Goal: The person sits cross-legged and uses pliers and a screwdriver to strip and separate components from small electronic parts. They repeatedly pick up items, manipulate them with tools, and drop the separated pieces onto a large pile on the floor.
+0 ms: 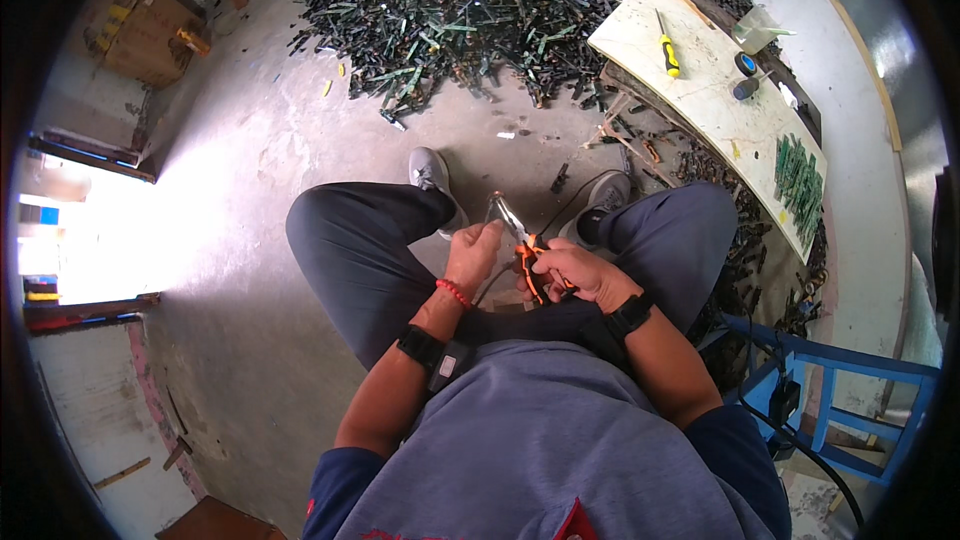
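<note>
Between my knees, my right hand (570, 270) is closed round the orange-and-black handles of a pair of pliers (513, 220). The metal jaws point up and away from me, toward the left. My left hand (473, 252) is closed in a pinch just beside the jaws. From its fingertips rises a thin dark piece (491, 206), its upper end at the tip of the pliers; whether the jaws grip it I cannot tell. A dark cable (490, 287) hangs below my left hand, and another length (580, 190) runs past my right shoe.
A large heap of dark and green strip-like pieces (450, 20) covers the far floor. At right, a pale board (700, 90) carries a yellow screwdriver (668, 55), tape roll (745, 64) and green strips (797, 180). A blue stool (840, 390) stands near right; a cardboard box (150, 35) far left.
</note>
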`<state>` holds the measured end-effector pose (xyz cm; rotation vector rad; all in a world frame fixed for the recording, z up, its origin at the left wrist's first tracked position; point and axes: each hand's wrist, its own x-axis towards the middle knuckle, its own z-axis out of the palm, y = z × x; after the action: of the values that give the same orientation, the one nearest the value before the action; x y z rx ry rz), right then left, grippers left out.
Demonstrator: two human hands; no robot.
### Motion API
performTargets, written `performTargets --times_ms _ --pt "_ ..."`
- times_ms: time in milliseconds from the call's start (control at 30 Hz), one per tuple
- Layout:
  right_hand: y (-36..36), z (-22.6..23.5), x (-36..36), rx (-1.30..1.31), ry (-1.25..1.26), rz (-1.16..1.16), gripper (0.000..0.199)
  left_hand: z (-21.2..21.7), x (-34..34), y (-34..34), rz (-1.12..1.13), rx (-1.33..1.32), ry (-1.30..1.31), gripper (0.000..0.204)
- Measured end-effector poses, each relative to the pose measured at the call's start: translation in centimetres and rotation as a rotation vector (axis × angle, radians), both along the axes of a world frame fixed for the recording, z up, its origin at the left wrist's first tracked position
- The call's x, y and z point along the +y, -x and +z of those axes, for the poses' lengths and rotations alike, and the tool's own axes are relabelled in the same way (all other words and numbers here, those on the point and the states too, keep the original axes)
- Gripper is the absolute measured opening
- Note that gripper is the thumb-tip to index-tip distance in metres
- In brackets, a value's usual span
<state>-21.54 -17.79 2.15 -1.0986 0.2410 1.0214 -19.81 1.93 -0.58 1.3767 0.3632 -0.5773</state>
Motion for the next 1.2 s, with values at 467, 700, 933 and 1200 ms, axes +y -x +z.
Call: performTargets --times_ms 467,700,933,1200 --pt "0.2 -2.1 -0.7 0.195 -0.269 -0.092 0.027 0.8 -0.1 0.0 0.049 0.017 0.063 0.034" --pt "0.4 -1.2 -0.7 0.221 -0.296 -0.099 0.023 0.7 -0.1 0.0 0.049 0.01 0.088 0.034" --pt "0.9 0.3 0.1 0.116 -0.073 -0.115 0.026 0.6 0.6 0.3 -0.011 0.014 0.05 0.033" --pt "0.0 1.1 -0.4 -0.167 0.351 0.053 0.022 0.9 0.6 0.3 -0.023 0.072 0.004 0.033"
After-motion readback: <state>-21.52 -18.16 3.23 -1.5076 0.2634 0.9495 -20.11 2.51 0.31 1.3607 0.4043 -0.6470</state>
